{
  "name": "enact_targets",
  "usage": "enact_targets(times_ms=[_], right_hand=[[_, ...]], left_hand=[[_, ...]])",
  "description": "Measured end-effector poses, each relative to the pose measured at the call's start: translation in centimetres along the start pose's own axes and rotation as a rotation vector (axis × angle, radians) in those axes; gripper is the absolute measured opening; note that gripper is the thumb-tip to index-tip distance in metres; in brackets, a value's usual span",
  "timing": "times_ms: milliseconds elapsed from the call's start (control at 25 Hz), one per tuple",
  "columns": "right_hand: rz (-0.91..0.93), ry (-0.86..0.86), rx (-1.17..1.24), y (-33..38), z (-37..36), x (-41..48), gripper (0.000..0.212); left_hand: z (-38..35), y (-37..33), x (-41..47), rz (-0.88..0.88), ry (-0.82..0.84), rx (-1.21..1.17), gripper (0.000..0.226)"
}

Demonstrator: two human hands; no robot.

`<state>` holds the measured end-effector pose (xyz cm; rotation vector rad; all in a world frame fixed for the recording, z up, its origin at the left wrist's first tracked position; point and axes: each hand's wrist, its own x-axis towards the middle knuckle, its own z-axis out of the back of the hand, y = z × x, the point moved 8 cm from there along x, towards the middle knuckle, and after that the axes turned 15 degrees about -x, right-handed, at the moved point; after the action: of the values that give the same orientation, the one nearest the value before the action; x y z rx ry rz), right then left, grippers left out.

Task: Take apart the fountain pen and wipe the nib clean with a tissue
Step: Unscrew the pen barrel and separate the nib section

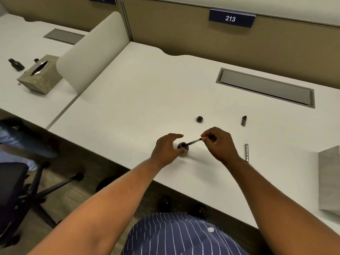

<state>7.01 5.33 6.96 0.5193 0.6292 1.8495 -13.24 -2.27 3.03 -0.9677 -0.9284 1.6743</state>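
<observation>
Your right hand (219,144) has its fingers pinched on the pen (193,142), probably light and slippery, so hold it mid-body. Its nib is at the mouth of the bottle (183,147). Your left hand (168,150) has its fingers curled round the bottle.

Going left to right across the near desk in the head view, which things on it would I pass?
Open ink bottle → round lid → silver pen barrel → grey box at the right edge. The dark pen cap lines up with the barrel, so omitted.

You get bare worktop (139,100) to left, up to divider (92,52). Ahead, lid (200,119) and pen cap (244,120) stand apart. Pen barrel (246,152) bars your right, grey sheet (329,177) beyond.
</observation>
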Motion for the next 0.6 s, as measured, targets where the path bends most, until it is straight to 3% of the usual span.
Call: enact_targets(times_ms=[600], right_hand=[[0.118,0.051,-0.259,4.8,-3.2,-0.3,0.012]], left_hand=[[-1.3,2.0,2.2,0.043,0.163,-0.23,0.018]])
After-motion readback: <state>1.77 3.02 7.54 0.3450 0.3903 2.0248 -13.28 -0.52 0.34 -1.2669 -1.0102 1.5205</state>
